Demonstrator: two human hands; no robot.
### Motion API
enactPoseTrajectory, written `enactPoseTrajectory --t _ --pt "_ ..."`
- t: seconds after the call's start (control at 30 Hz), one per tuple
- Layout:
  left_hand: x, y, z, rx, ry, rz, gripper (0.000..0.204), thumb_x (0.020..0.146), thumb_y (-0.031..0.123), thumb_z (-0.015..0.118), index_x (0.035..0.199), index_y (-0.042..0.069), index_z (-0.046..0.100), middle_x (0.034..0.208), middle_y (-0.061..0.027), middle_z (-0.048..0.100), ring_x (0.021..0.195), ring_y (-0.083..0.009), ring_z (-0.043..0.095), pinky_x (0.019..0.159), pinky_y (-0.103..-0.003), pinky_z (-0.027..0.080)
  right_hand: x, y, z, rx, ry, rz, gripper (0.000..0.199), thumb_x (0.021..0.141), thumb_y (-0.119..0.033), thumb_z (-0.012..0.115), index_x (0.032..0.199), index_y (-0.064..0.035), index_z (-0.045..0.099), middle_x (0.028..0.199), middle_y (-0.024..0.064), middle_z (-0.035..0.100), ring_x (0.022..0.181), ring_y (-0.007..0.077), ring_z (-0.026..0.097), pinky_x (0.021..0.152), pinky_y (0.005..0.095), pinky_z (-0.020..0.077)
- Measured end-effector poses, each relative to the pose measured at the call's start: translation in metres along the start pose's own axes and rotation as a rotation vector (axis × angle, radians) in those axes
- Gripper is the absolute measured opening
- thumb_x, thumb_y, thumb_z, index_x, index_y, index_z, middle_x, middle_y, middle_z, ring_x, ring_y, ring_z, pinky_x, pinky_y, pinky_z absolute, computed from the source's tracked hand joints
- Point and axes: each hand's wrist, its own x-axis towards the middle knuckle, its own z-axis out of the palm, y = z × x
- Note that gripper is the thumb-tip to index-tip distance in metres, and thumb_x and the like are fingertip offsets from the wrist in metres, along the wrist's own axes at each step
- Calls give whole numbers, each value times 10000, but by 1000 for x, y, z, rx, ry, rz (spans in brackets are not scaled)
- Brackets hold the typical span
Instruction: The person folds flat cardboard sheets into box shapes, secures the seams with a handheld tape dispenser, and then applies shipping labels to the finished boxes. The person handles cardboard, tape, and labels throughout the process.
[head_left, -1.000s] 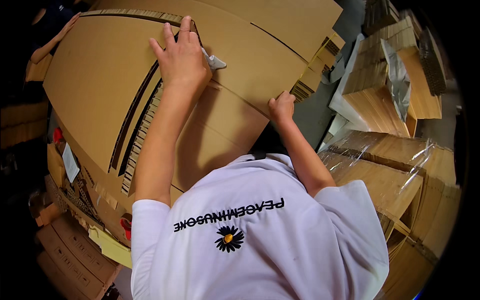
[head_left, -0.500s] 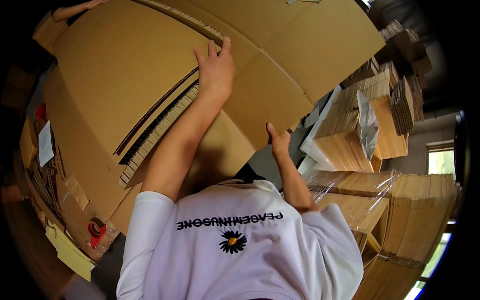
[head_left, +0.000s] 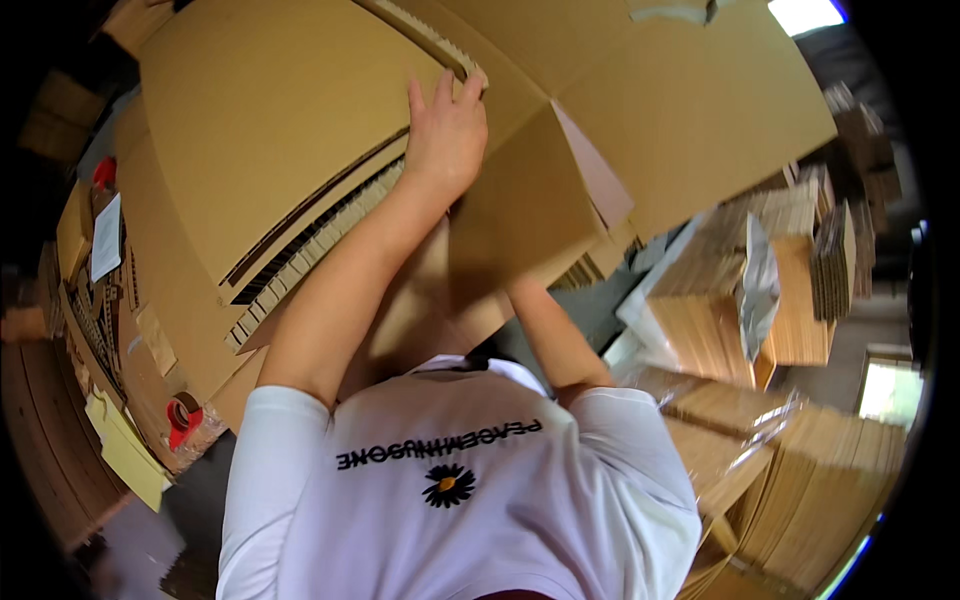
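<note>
Spread over the front right edge of a brown cardboard panel (head_left: 270, 110) is my left hand (head_left: 447, 140), its fingers apart and the fingertips near a ridged pale strip (head_left: 430, 42). Below that panel, layered edges and a toothed cardboard insert (head_left: 290, 262) show beside my left forearm. A large cardboard flap (head_left: 530, 200) stands bent up to the right of this hand. My right hand (head_left: 522, 288) reaches in behind the flap, so its fingers are hidden. Farther right spreads another wide cardboard panel (head_left: 700, 110), with a pale gap between it and the flap.
At the left lie a red tape dispenser (head_left: 184, 420), a white paper (head_left: 106, 238) and yellow sheets (head_left: 125, 450). On the right stand stacks of flat cardboard (head_left: 740, 270) and a bundle under clear plastic wrap (head_left: 715, 400).
The flap by my right hand has folded up, opening a gap beside the right panel. My right hand has moved left and behind it. My left hand stays on the panel's edge.
</note>
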Motion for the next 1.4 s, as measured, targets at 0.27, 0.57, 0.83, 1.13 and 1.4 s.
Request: enactPoseTrajectory --t 0.27,0.57,0.83,1.13,1.4 --pt "1 4 2 -17 -16 26 360 795 152 718 1099 -28 651 1458 -122 421 1403 -346 348 1132 -615 279 58 60 23 -294 -100 9 325 886 -333 651 1001 -30 620 856 151 673 801 211 653 778 445 517" --pt "-15 6 -16 175 -170 40 467 750 232 778 1124 -7 634 1454 -123 415 1452 -334 275 1163 -625 243 101 62 4 -145 -187 -47 463 888 -448 630 1122 -51 575 931 161 684 833 251 669 845 495 515" --pt "-9 6 14 128 -68 98 438 844 220 681 1200 -29 626 1373 -148 491 1452 -335 313 1202 -565 235 80 61 -106 872 -415 79 592 890 -549 611 1229 -70 535 998 170 694 862 286 684 905 540 513" --pt "-1 -11 6 -472 56 -92 282 951 149 531 1226 85 523 1191 -114 566 1184 -299 546 1054 -506 370 73 52 -124 1543 -838 241 740 892 -664 590 1349 -91 490 1073 180 705 895 325 700 973 590 510" --pt "4 -38 -19 -616 -245 -48 836 854 421 690 1495 20 334 1549 -177 358 1403 -389 373 1165 -507 287 68 9 -85 2130 -577 177 651 997 -615 390 1316 -52 460 1136 236 665 895 388 678 1037 801 322"
